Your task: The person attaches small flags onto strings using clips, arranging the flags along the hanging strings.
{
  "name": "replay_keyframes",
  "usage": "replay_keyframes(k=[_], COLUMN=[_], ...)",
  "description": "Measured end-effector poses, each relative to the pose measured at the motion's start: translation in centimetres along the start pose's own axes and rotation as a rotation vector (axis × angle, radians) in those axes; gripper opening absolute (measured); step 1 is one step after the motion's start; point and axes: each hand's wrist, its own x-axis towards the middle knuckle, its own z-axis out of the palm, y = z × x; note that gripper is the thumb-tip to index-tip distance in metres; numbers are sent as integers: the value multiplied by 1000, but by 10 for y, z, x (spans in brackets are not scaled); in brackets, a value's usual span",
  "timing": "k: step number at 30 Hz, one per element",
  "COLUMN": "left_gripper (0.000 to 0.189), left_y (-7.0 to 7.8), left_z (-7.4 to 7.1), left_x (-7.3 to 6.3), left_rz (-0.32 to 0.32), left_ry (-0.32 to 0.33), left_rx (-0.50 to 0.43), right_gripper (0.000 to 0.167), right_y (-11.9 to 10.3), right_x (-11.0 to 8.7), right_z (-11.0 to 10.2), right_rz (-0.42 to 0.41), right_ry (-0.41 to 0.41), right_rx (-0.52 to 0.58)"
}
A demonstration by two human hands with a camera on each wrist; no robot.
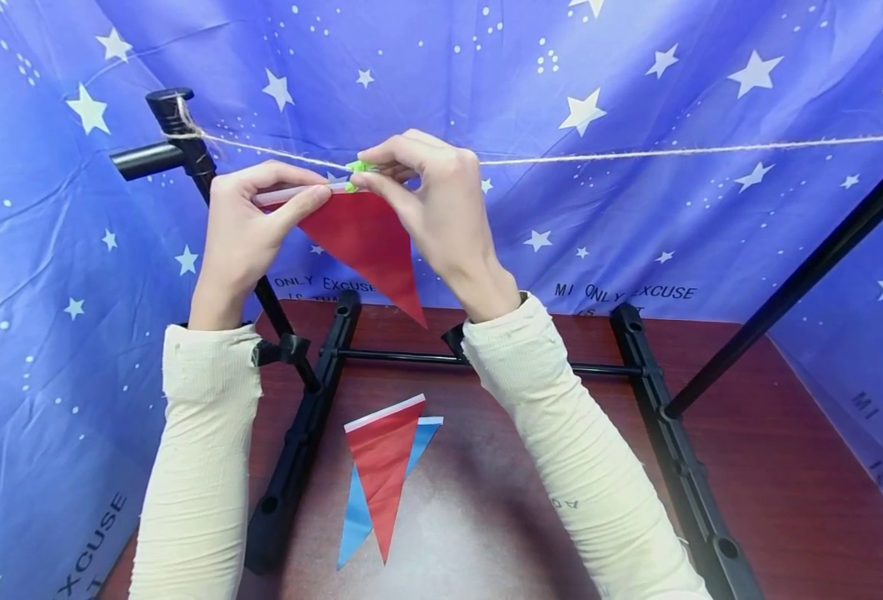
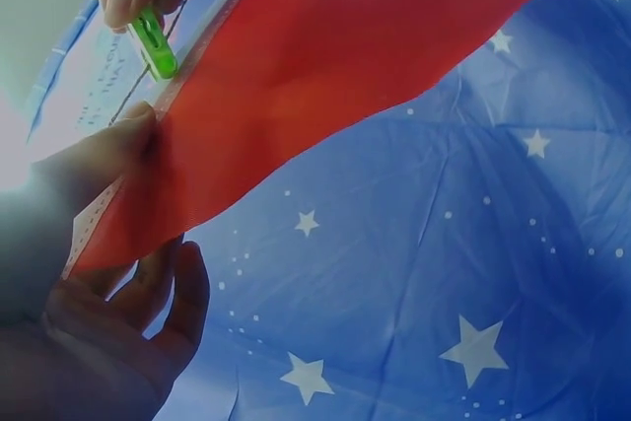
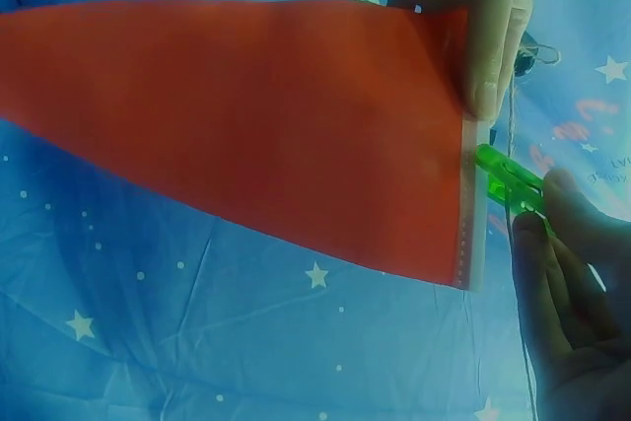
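My left hand [image 1: 242, 221] pinches a red triangular pennant [image 1: 374, 242] by its white top edge, thumb in front and fingers behind. The pennant's point hangs down to the right. Just right of that hand, my right hand [image 1: 445, 204] pinches a bright green clothespin [image 3: 511, 179] between thumb and fingers. The clothespin's tip meets the pennant's white edge, and a thin string [image 1: 636, 153] runs past it. Whether the tip has clamped both string and pennant I cannot tell. In the left wrist view the clothespin [image 2: 155, 44] slants toward the white edge.
The string is tied to a black post [image 1: 200, 162] at left and another black pole [image 1: 771, 317] at right. On the brown table [image 1: 794, 467] another red pennant [image 1: 386, 471] overlaps a blue one [image 1: 355, 521]. A blue star-printed cloth [image 1: 501, 75] hangs behind.
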Motion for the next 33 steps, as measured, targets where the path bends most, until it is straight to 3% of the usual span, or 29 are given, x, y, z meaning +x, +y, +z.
replay_keyframes(k=[12, 24, 29, 33], left_gripper=[12, 10, 11, 17], left_y=[19, 24, 18, 6], left_z=[6, 8, 7, 5], left_x=[-3, -4, -4, -4], left_rz=[34, 45, 19, -17], left_ry=[12, 52, 70, 81], left_rx=[-179, -193, -216, -304], right_gripper=[19, 28, 31, 34], right_y=[-2, -3, -2, -2], right_x=[-1, -3, -3, -4], right_z=[-1, -2, -3, -4], right_rz=[-11, -6, -16, -12], right_ry=[-26, -54, -59, -67], right_rx=[-43, -51, -73, -82])
